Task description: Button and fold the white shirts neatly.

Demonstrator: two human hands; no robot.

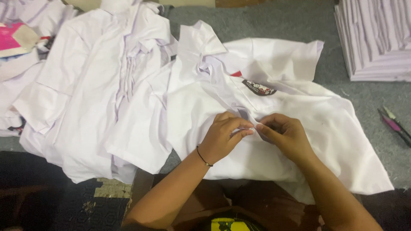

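**White shirt pinched at its front edge**

White shirt (299, 124), crumpled, with a dark oval badge (259, 88) on its chest, lies spread on the grey surface (342, 92). Left hand (224, 134) and right hand (284, 132), fingers curled closed, pinch its front edge together. Snips (396, 125) lie far right.

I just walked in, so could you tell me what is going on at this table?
A person has a white shirt spread on the grey table. Both hands, left hand and right hand, pinch the fabric at its front opening. A pile of white shirts lies to the left, a folded stack and snips to the right.
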